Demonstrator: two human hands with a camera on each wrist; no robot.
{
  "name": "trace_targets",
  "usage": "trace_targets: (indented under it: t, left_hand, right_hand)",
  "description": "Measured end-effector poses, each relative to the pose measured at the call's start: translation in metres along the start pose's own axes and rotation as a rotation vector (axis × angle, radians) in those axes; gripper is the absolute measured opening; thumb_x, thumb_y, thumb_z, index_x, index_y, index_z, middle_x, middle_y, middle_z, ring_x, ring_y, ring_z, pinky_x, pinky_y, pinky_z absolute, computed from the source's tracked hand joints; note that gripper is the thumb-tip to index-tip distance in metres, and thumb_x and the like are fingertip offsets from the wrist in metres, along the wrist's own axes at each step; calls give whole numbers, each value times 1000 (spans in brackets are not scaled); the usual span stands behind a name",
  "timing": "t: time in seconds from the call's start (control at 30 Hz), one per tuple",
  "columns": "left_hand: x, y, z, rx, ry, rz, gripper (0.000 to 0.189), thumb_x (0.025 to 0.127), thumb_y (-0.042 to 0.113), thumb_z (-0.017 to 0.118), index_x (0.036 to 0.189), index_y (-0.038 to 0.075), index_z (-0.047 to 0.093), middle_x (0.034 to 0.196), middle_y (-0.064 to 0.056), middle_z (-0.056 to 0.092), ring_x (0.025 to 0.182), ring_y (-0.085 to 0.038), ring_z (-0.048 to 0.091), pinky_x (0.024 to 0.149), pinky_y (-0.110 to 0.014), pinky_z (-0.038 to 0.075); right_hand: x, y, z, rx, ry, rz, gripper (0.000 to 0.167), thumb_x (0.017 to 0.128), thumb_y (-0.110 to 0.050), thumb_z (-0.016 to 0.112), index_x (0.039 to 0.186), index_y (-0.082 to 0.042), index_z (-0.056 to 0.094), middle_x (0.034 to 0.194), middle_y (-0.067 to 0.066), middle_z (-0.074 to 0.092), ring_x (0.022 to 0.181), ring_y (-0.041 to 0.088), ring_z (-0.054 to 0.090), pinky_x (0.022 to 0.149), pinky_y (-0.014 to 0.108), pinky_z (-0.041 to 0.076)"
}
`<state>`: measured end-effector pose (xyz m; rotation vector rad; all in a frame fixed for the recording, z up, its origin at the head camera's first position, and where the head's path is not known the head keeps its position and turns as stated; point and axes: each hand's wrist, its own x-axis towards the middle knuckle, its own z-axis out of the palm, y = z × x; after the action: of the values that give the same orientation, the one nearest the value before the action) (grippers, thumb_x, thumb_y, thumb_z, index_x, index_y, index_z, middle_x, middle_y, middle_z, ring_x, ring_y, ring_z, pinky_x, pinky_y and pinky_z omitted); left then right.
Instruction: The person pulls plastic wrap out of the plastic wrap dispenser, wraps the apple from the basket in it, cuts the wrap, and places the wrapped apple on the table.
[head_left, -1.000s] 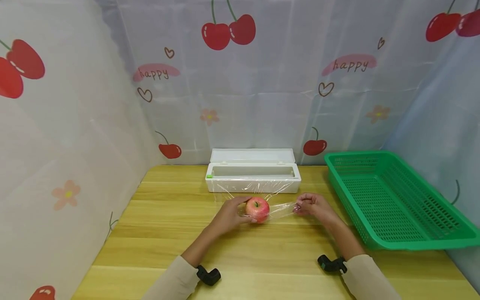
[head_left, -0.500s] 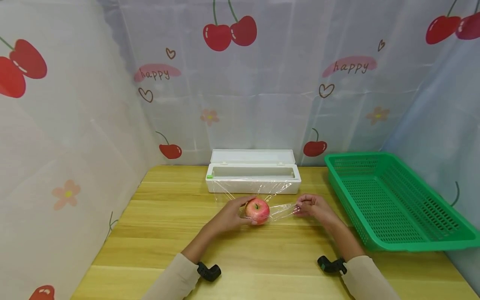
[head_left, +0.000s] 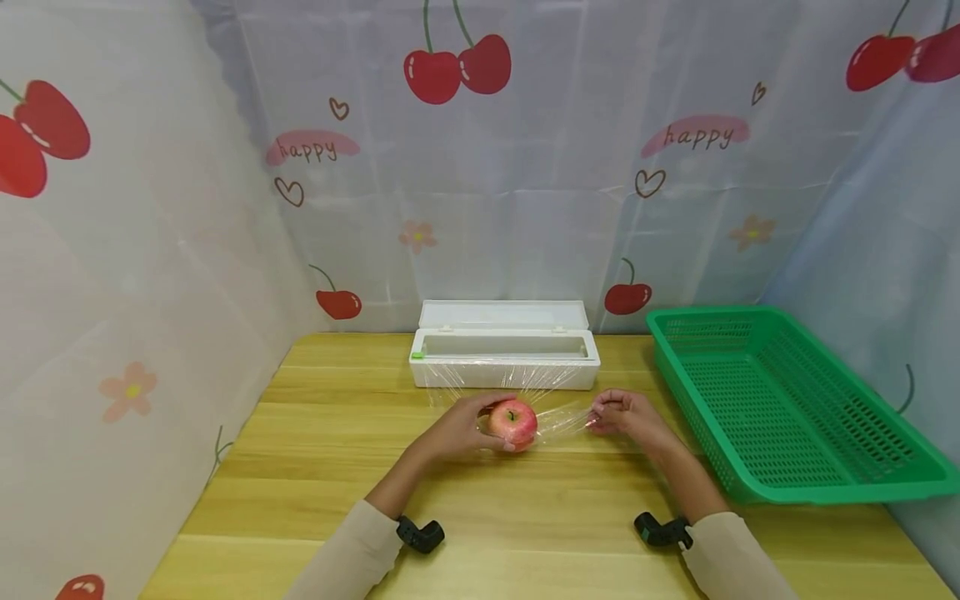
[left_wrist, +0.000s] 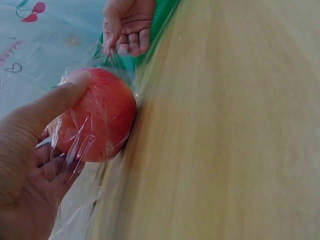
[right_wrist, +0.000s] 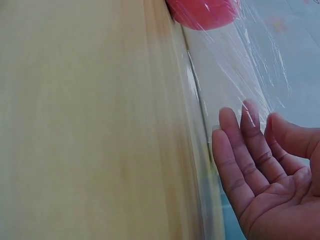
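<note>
Grips 1 apple [head_left: 513, 423] amid clear film [head_left: 561, 422] with the left hand [head_left: 465, 432], in front of the white box [head_left: 504, 375] (cannot tell if resting on the table [head_left: 540, 525]); pinches the film's loose end with the right hand [head_left: 627, 415]. Expect the apple to be firm, smooth, fairly weighty and easily bruised: hold gently, round the sides. Expect the film to weigh little, cling and tear easily: take at a bunched edge.

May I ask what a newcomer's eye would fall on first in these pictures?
Probably the red apple, in the left grip near the middle of the table, with clear film stretched to the right grip. Next, the bright green basket at the table's right side.
</note>
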<state>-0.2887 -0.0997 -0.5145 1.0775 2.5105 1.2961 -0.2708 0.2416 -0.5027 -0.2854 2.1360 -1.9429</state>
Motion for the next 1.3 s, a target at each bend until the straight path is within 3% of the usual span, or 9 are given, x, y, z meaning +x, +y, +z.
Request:
trace_targets:
  t: [0.2,0.4,0.57,0.7,0.83,0.97,1.1,1.23,1.3]
  left_hand:
    - [0,2,-6,-51,-7,-11,83,77,37,90,146,11,55,139,1,61,125,-18,60,105,-32,49]
    - [3,5,-13,-105,-43,-70,75,79,32,88,145,11,57,135,-1,64,123,-20,61,102,-31,51]
    - [10,8,-20,-123,-71,-93,70,82,33,85,143,12,59,130,1,66,117,-17,63,95,-29,54]
    - [14,11,-23,-131,-93,-90,66,83,32,84,142,12,60,128,1,67,113,-14,64,93,-27,55]
    - [19,12,-25,-180,-107,-64,60,87,27,81,140,9,60,130,-3,67,113,-15,65,94,-29,55]
    - [23,13,-28,-221,-112,-57,61,89,28,79,142,5,58,130,-5,66,114,-17,65,95,-32,55]
    - [25,14,-30,-244,-107,-74,67,89,30,78,145,2,54,132,-8,66,116,-19,64,95,-33,56]
    - [25,12,-33,-288,-90,-90,68,89,28,78,146,2,52,132,-11,65,119,-22,64,97,-35,55]
    - [25,13,-35,-315,-80,-97,69,90,25,78,148,2,49,131,-13,66,119,-23,64,97,-36,55]
  right_hand:
    - [-1,-1,1,-8,9,-7,24,104,-5,55,111,18,57,97,21,70,90,25,74,85,44,61]
    - [-1,-4,5,-76,56,-57,30,104,-4,56,118,23,57,97,26,71,87,25,74,81,39,62]
    - [-2,-18,16,-344,251,-180,25,103,-6,58,116,13,67,99,22,73,91,27,72,79,25,60]
    - [-9,-38,33,-610,375,-418,19,95,-7,71,113,-1,75,104,11,76,93,25,73,80,17,56]
    - [-16,-48,47,-752,289,-740,28,86,-6,81,114,-7,77,110,5,77,98,24,74,89,18,55]
    - [-17,-47,54,-804,154,-893,33,92,-24,76,119,-7,75,115,6,75,104,26,73,96,18,51]
    - [-17,-44,61,-822,89,-927,41,87,-21,82,123,-4,73,119,9,74,108,29,71,94,25,54]
    - [-17,-45,70,-879,45,-890,63,72,-8,91,130,-3,68,128,11,70,113,30,69,88,39,58]
    - [-16,-46,73,-922,32,-858,71,71,-10,92,136,-5,64,134,11,66,117,30,67,87,41,59]
